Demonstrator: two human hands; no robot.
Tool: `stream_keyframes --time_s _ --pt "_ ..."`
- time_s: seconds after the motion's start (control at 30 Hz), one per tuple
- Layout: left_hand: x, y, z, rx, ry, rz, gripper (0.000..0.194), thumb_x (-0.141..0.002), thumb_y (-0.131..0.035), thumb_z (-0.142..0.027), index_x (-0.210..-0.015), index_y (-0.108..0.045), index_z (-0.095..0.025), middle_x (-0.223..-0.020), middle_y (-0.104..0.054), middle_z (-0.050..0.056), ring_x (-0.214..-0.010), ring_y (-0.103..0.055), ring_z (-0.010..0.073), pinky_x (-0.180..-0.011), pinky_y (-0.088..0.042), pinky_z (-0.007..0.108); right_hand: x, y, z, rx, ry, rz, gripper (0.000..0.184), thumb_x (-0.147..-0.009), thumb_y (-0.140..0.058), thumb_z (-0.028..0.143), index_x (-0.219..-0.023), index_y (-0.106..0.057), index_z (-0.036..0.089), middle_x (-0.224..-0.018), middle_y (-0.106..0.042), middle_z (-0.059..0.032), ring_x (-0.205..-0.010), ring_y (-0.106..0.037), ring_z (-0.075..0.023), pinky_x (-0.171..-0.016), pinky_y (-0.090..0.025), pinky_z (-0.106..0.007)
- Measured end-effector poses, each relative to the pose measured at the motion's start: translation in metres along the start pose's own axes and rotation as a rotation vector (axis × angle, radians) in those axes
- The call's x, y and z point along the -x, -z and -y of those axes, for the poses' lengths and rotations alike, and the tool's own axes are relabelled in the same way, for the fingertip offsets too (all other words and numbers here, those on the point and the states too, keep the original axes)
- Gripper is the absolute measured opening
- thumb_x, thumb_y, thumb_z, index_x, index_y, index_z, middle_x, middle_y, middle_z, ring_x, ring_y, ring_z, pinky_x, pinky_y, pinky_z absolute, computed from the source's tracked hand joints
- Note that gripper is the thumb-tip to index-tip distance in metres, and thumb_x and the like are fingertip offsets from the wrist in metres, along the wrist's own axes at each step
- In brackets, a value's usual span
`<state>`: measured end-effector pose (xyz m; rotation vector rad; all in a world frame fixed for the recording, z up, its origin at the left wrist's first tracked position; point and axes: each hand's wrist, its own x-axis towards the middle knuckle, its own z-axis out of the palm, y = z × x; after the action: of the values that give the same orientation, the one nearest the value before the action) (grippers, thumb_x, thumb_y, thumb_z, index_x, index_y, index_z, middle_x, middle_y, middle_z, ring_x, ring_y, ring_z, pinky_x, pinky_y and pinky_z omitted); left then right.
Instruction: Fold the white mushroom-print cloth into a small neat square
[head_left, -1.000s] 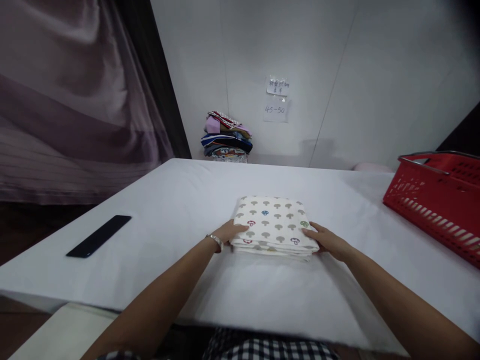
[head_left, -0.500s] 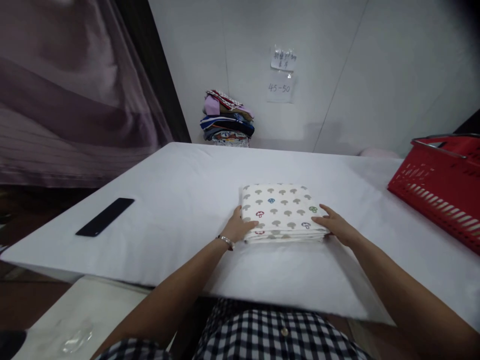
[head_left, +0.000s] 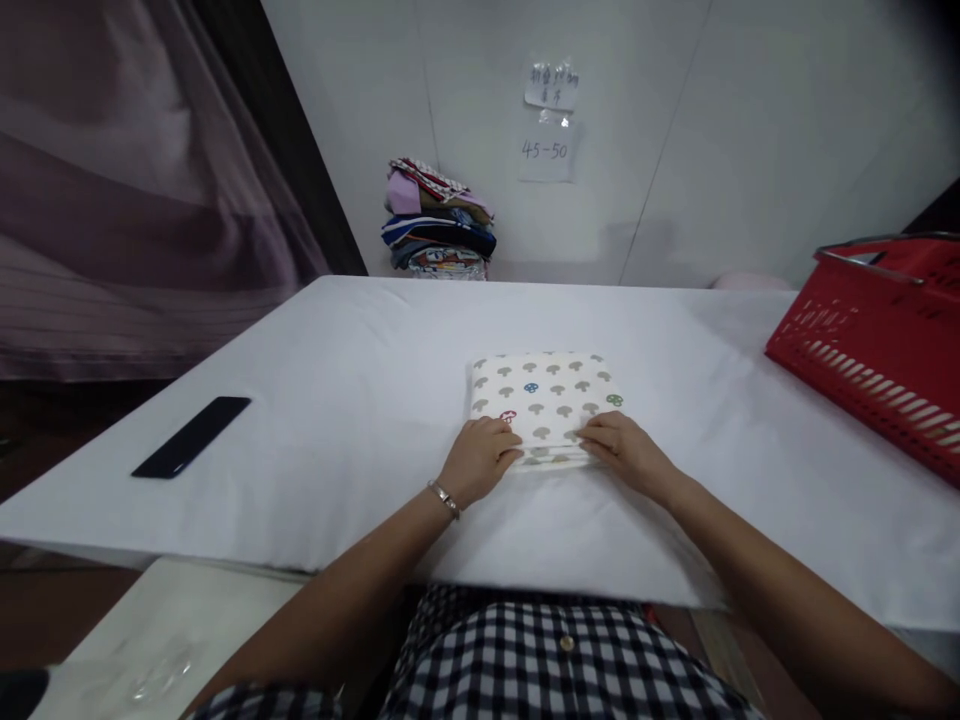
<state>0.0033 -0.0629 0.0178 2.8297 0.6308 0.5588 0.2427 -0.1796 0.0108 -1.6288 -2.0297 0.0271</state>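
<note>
A folded white cloth (head_left: 551, 395) printed with grey and a few coloured mushrooms lies flat on the white-covered table (head_left: 360, 400), its layered edge towards me. My left hand (head_left: 482, 457), with a bracelet at the wrist, pinches the cloth's near edge on the left side. On the right part of the same edge, my right hand (head_left: 621, 448) grips with thumb and fingers closed. Both hands partly cover the near corners, and the top layers show between them.
A red plastic basket (head_left: 877, 340) with a metal handle stands at the right. At the left lies a flat black object (head_left: 191, 438). A stack of folded fabrics (head_left: 439, 225) is behind the far edge, below paper signs (head_left: 549, 150) on the wall.
Both hands have moved from the cloth's left and right sides inward to its near edge, and their fingers have closed on it. The view has tilted downward.
</note>
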Motion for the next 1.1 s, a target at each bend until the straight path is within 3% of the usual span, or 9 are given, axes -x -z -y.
stream_keyframes --time_s 0.2,0.37,0.53,0.87,1.0,1.1 --pt "-0.006 -0.004 0.002 -0.014 -0.012 0.000 0.022 -0.091 -0.046 -0.027 -0.081 -0.065 -0.020 -0.085 -0.063 0.003 -0.091 -0.055 0.0192 -0.075 -0.041 0.033 -0.006 -0.001 -0.009 0.030 0.004 0.049 0.019 -0.090 -0.048 0.023 -0.095 -0.067 0.023 -0.087 -0.062 -0.0058 -0.082 -0.055 -0.0197 -0.070 -0.046 -0.032" --pt "0.001 -0.003 -0.003 -0.047 -0.080 -0.084 0.026 -0.093 -0.039 -0.026 -0.086 -0.062 -0.017 -0.087 -0.062 0.005 -0.085 -0.053 0.0174 -0.076 -0.040 0.033 0.001 0.007 -0.002 0.080 0.052 -0.075 0.024 -0.093 -0.041 0.021 -0.093 -0.064 0.020 -0.088 -0.061 -0.0069 -0.081 -0.054 -0.0190 -0.070 -0.043 -0.031" --pt "0.008 -0.010 -0.003 -0.091 -0.127 -0.056 0.027 -0.094 -0.039 -0.026 -0.084 -0.062 -0.016 -0.084 -0.061 0.005 -0.082 -0.051 0.0175 -0.074 -0.041 0.033 0.013 0.005 0.000 0.152 0.099 0.036 0.024 -0.093 -0.040 0.019 -0.091 -0.064 0.020 -0.084 -0.061 -0.0061 -0.077 -0.052 -0.0188 -0.070 -0.041 -0.032" --pt "0.006 -0.011 -0.003 -0.020 -0.093 -0.027 0.023 -0.090 -0.047 -0.036 -0.095 -0.062 -0.019 -0.090 -0.061 0.005 -0.085 -0.053 0.0192 -0.075 -0.042 0.034 0.014 0.004 -0.007 0.021 0.081 0.071 0.024 -0.093 -0.042 0.027 -0.105 -0.063 0.023 -0.093 -0.059 -0.0078 -0.086 -0.053 -0.0206 -0.076 -0.044 -0.036" --pt "0.001 -0.011 -0.004 0.008 -0.062 -0.037 0.020 -0.090 -0.047 -0.031 -0.088 -0.063 -0.019 -0.086 -0.061 0.004 -0.087 -0.054 0.0191 -0.077 -0.042 0.034 0.012 0.002 -0.008 -0.004 0.043 0.046 0.023 -0.093 -0.043 0.026 -0.100 -0.065 0.023 -0.090 -0.060 -0.0069 -0.083 -0.054 -0.0197 -0.073 -0.045 -0.035" --pt "0.000 -0.010 -0.007 0.016 -0.058 -0.087 0.022 -0.092 -0.044 -0.028 -0.086 -0.063 -0.019 -0.084 -0.061 0.004 -0.087 -0.054 0.0178 -0.079 -0.041 0.033 0.014 0.000 -0.006 -0.033 0.010 -0.047 0.024 -0.093 -0.042 0.025 -0.096 -0.065 0.023 -0.088 -0.060 -0.0065 -0.082 -0.055 -0.0189 -0.071 -0.045 -0.032"
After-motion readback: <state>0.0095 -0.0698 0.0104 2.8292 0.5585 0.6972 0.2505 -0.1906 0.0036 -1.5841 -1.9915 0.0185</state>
